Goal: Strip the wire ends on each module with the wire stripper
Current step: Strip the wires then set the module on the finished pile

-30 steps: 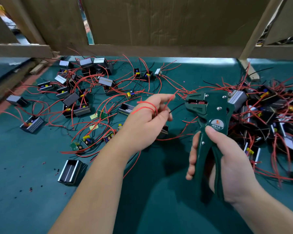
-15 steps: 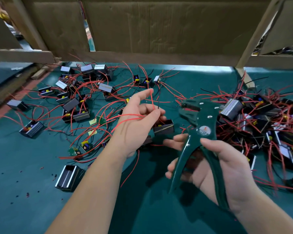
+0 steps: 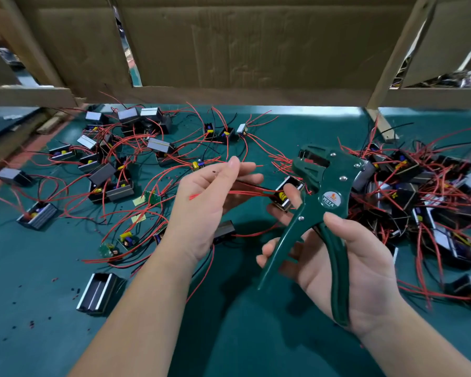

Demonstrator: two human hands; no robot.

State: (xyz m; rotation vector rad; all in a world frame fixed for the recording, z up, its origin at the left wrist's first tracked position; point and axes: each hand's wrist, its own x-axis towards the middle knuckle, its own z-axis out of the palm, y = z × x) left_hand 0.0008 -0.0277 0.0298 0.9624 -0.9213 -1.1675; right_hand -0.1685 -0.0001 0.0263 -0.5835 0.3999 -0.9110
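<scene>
Left hand grasps the red wires of one module. A wire end pokes out across the back of the hand.

Right hand grasps the wire stripper: thumb over one handle, palm under the other, handles spread wide. One of its fingertips reaches the module.

The module sits between the two hands, just beside the stripper head and above the desk. Cannot tell whether it hangs by its wires or rests on that fingertip.

Handling (judged):
- Wires are thin and limp with some spring, so a free end will wander. Pinch each one close behind its tip to feed it straight into the stripper mouth.
- The module is small and looks light. Its joints are probably the weak point, so support the case and do not tug on the leads.
- The stripper is rigid. Squeeze low on the handles for leverage.

Hard to make out:
- The wire tips inside the left hand are covered, so bare or still insulated is unknown.
- The stripper mouth is dark, and no wire shows in it.
- The heap of modules at right is blurred and tangled, so there is no count.
- A dark speck on the left thumb may be an insulation offcut, like the bits on the desk
</scene>
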